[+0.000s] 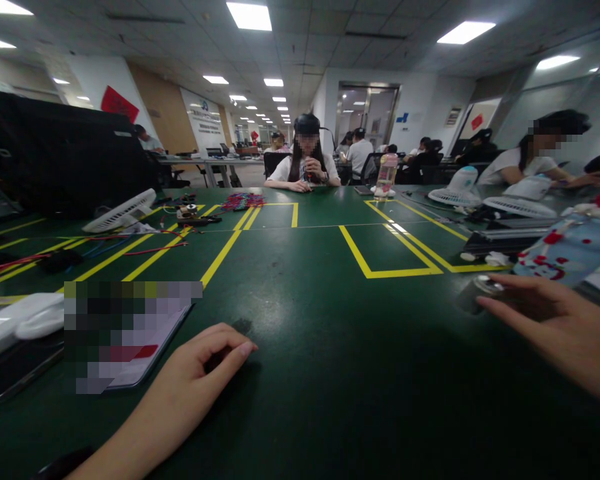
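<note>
My left hand [207, 363] rests curled and empty on the green worktop [330, 347] by the tablet [130, 340], steadying me, while my right hand [545, 320] lies fingers-apart against a small dark metal-capped cylinder [477, 293], keeping it from rolling.

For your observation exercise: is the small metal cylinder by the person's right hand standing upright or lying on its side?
Lying on its side: the small metal cylinder stretches along the green table, touched by the right hand.
</note>
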### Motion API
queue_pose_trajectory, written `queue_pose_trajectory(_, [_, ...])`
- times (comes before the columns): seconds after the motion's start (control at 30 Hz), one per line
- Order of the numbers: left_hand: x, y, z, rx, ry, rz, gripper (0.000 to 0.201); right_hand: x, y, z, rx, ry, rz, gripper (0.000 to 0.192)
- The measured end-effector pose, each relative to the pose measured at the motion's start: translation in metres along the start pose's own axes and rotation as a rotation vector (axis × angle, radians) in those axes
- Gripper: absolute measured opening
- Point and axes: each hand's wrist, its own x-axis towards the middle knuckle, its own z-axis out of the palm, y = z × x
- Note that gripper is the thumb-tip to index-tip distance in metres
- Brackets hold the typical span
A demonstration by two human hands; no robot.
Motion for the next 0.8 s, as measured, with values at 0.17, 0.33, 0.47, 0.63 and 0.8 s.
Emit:
queue_pose_trajectory(0.17, [0.0,-0.001,0.0,0.024,0.014,0.008,0.026,-0.025,-0.117,0.02,0.47,-0.252,-0.395,0.037])
queue_pose_trajectory(0.33, [0.0,0.009,0.004,0.064,0.008,0.076,0.024,-0.043,-0.17,0.042,0.661,-0.477,-0.517,0.027])
queue_pose_trajectory(0.47, [0.004,0.035,0.015,0.043,0.019,0.182,0.02,-0.049,-0.168,0.053,0.689,-0.536,-0.417,0.048])
queue_pose_trajectory(0.63, [0.02,0.074,0.032,-0.041,0.011,0.344,0.019,-0.05,-0.167,0.058,0.771,-0.63,-0.299,0.059])
queue_pose_trajectory(0.8, [0.029,0.08,0.032,-0.063,0.126,0.331,0.011,-0.046,-0.165,0.052,0.727,-0.599,-0.347,0.048])
